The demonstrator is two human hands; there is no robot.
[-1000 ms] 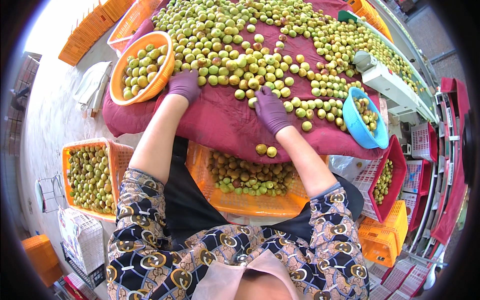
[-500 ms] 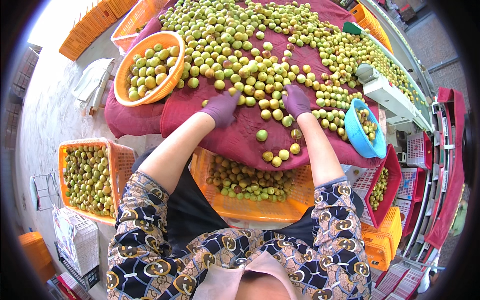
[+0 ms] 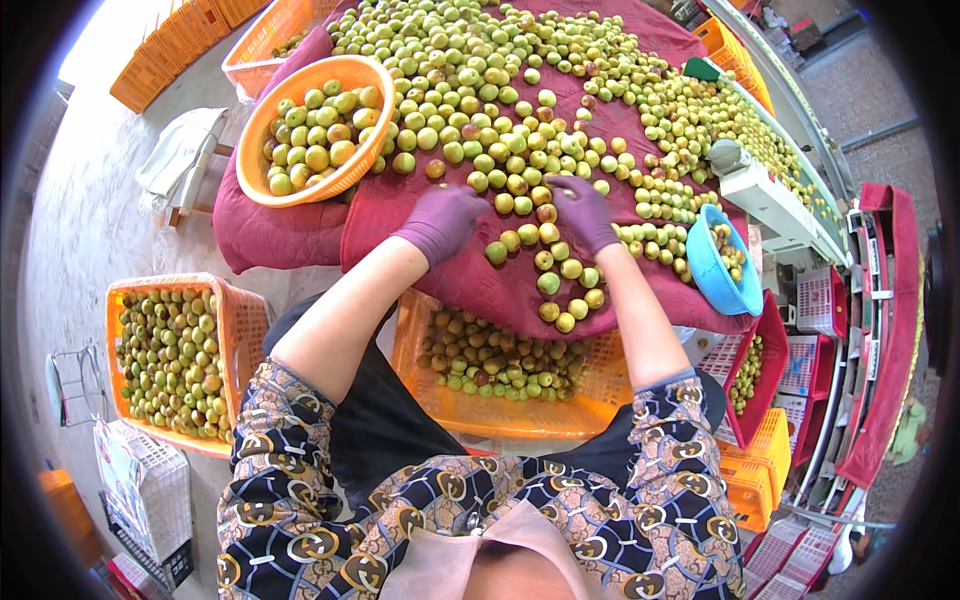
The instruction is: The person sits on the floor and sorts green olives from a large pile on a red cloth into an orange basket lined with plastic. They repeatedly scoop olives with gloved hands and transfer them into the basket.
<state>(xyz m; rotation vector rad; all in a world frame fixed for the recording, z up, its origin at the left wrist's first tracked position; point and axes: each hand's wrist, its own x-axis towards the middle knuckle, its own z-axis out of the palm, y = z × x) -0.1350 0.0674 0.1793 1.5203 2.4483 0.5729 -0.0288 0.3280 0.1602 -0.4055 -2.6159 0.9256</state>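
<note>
More loose fruits (image 3: 571, 268) are now seen near the close edge of the tabletop (image 3: 370, 215) than half a second ago, while the gloved left hand (image 3: 445, 224) and right hand (image 3: 582, 212) are kept at almost the same places. By judgement, a step of picking over is in hand: single fruits seem to be separated from the large heap (image 3: 470, 75) and drawn nearer. For the next move, a light grip seems to be called for, so that no neighbouring fruit is pushed over the edge.

At the far left, an orange crate (image 3: 250, 330) filled with fruits is seen beside the tabletop. Next, an orange basket (image 3: 360, 170), also well filled, is set on the red cloth. The left hand is stretched forward, its fingers directed to the right; they are blurred, so it cannot be judged whether anything is held. Between the hands and the edge, the loose fruits are spread in crooked lines. The right hand is bent, its fingers pointed to the left close over the fruits; whether one is gripped cannot be said. Farthest right, a blue basin (image 3: 710, 282) with some fruits is placed.
</note>
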